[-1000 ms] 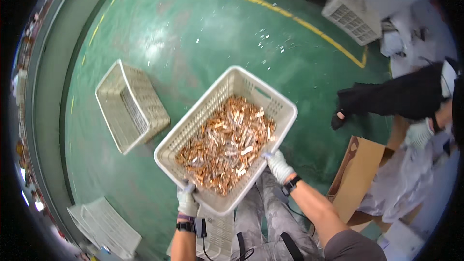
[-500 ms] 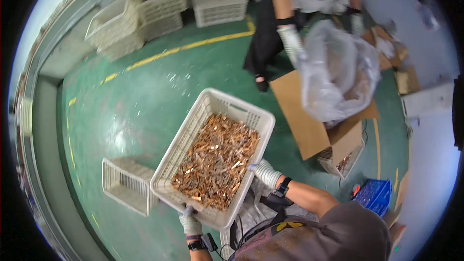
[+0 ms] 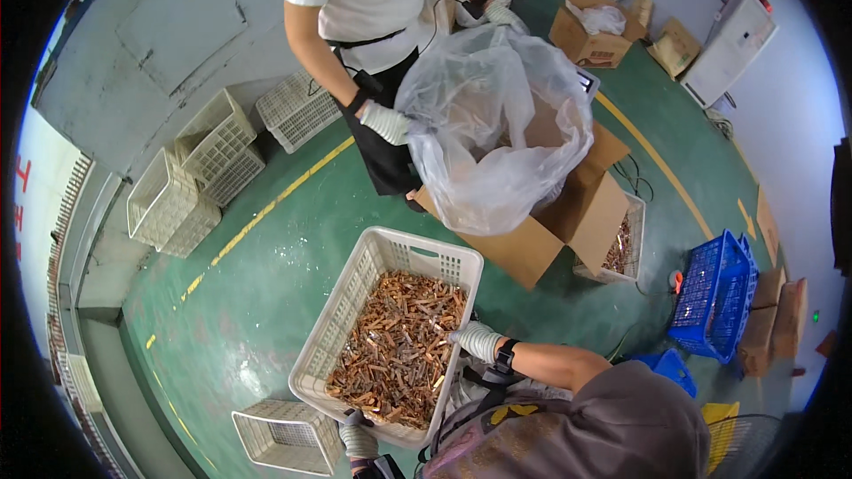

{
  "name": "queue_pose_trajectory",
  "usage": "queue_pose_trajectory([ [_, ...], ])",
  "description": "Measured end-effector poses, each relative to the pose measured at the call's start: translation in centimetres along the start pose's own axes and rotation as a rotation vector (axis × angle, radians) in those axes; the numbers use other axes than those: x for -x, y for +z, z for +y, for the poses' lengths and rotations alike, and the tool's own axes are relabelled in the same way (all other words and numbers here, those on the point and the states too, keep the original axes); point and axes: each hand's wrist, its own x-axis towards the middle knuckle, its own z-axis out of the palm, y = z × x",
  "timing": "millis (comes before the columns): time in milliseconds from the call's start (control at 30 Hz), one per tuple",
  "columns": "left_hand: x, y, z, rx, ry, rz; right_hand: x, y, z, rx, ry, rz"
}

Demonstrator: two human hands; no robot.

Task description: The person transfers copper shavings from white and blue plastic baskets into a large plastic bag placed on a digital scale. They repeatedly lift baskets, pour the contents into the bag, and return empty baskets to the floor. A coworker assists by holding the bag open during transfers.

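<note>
Your two gloved hands grip a pale plastic basket (image 3: 333, 330), held in front of your body above the green floor (image 3: 266, 302) and loaded with small copper-coloured metal pieces (image 3: 395, 350). Your left hand (image 3: 358, 440) has its fingers closed over the rim at the corner nearest you; your right hand (image 3: 477, 341) has its fingers closed on the rim of the long right side. A second pale basket (image 3: 266, 430) lies just beyond the lower left corner of the first. Across from you, a co-worker (image 3: 377, 0) grasps a clear plastic bag (image 3: 488, 151) with both gloved hands, over an open cardboard box (image 3: 599, 217). Beside that box stands a third pale basket (image 3: 635, 226), also containing metal pieces. At the right, well apart from your hands, is a blue basket (image 3: 701, 310); at the far left, pale baskets (image 3: 173, 204) stand near the wall.
</note>
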Motion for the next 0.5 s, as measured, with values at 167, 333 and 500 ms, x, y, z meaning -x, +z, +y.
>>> queue_pose_trajectory([
  [167,1.2,0.6,-0.8,0.172,0.068,-0.102,1.6,-0.5,-1.5,-0.443,-0.080,0.072],
  [333,-0.3,-0.5,-2.9,0.063,0.040,-0.012,1.1,-1.4,-2.7,-0.339,-0.056,0.080],
  [500,-1.5,-1.1,-4.2,-0.100,0.007,0.045,0.6,-1.8,-3.6,-0.342,-0.072,0.025],
])
